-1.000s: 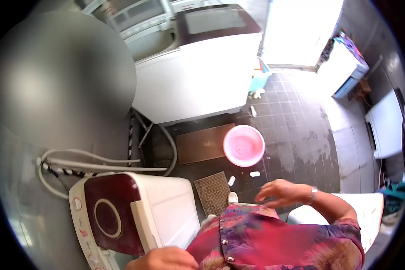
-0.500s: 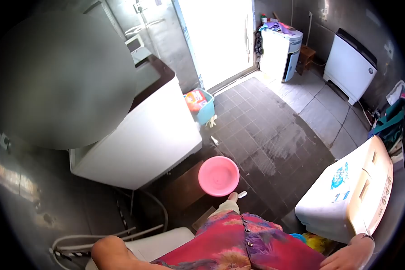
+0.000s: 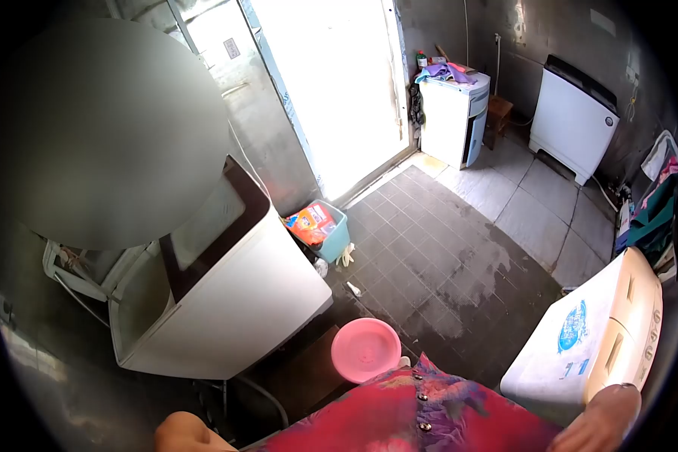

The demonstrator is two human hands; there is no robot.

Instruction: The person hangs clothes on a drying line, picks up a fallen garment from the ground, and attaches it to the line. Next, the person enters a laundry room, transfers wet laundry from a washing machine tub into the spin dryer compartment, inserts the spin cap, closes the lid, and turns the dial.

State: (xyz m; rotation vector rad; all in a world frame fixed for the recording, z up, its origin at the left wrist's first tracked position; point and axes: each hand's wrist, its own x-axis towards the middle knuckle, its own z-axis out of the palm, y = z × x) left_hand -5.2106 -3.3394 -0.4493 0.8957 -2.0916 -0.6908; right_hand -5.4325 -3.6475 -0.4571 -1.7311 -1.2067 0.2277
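My right hand (image 3: pixel 599 422) is at the lower right, in front of the cream-and-white twin-tub washing machine (image 3: pixel 565 339). Its fingers point down and left beside my patterned red shirt (image 3: pixel 354 418), loosely extended and partly cut off by the frame edge; nothing shows in them. Of my left arm only a bent part (image 3: pixel 184 433) appears at the bottom left; the hand itself is out of view. A round pink basin (image 3: pixel 365 350) stands on the dark floor just in front of me, with no contents that I can make out.
A white top-opening appliance (image 3: pixel 233 324) with a dark-framed top fills the left, partly behind a grey blur. Beyond it is a teal bin (image 3: pixel 337 233) holding orange packets. A white cabinet (image 3: pixel 448 120), a wooden stool (image 3: pixel 497 113) and another washer (image 3: pixel 572 124) stand at the back.
My view has shifted, so the basin and room appear lower and more of the left appliance's top shows. My right hand stays near the twin-tub machine.
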